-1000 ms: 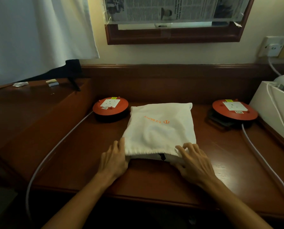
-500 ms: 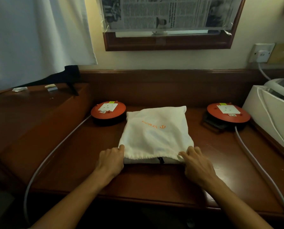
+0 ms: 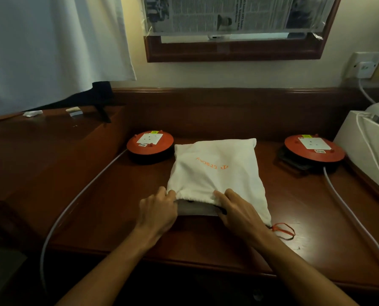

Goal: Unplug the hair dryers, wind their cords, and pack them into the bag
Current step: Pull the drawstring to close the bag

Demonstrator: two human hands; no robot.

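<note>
A white drawstring bag (image 3: 215,171) with orange lettering lies on the dark wooden desk (image 3: 109,208), its mouth toward me. My left hand (image 3: 157,212) pinches the left end of the bag's mouth hem. My right hand (image 3: 236,209) grips the hem near the middle of the mouth. A grey and black object (image 3: 197,209) shows inside the opening; I cannot tell what it is. An orange drawstring (image 3: 282,230) trails from the bag's near right corner. No hair dryer is plainly visible.
Two orange cable reels with white sockets sit behind the bag, one at the left (image 3: 150,144) and one at the right (image 3: 314,147), each with a grey cable (image 3: 78,195) running off the desk. A white appliance (image 3: 369,149) stands at the right, below a wall socket (image 3: 365,66).
My right hand has slid left along the bag's mouth, from the right corner to near the middle. The orange drawstring now shows at the right corner. The mouth gapes a little wider.
</note>
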